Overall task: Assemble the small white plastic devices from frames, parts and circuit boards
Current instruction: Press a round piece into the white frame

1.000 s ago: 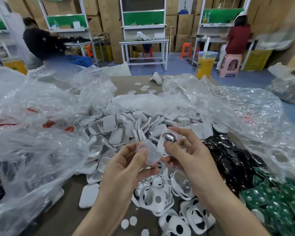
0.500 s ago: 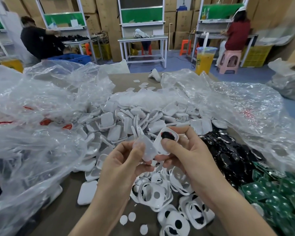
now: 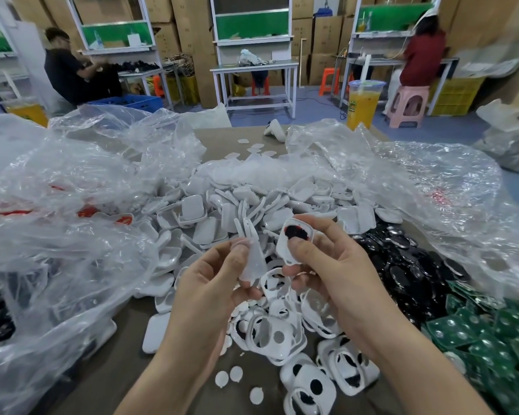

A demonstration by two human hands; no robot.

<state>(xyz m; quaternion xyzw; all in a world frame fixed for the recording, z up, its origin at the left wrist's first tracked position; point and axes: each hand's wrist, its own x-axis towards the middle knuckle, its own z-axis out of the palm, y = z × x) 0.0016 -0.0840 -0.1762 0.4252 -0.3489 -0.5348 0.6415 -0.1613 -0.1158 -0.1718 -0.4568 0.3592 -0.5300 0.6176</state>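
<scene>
My left hand pinches a white plastic cover between thumb and fingers, held on edge. Just to its right, my right hand grips a white frame with a dark round part seated in it, thumb pressing on that part. The two pieces are close but apart. Below the hands lies a heap of white frames with round holes. Behind them spreads a pile of white shells. Black round parts lie to the right, green circuit boards at the lower right.
Crumpled clear plastic bags cover the left of the brown table, and more film drapes the right. Small white discs lie near the front edge. A cup of orange drink stands at the far edge. Two people work at benches behind.
The frame in my right hand has turned, so the shiny round part now shows dark, with my thumb on it. Both hands stayed close together above the heap.
</scene>
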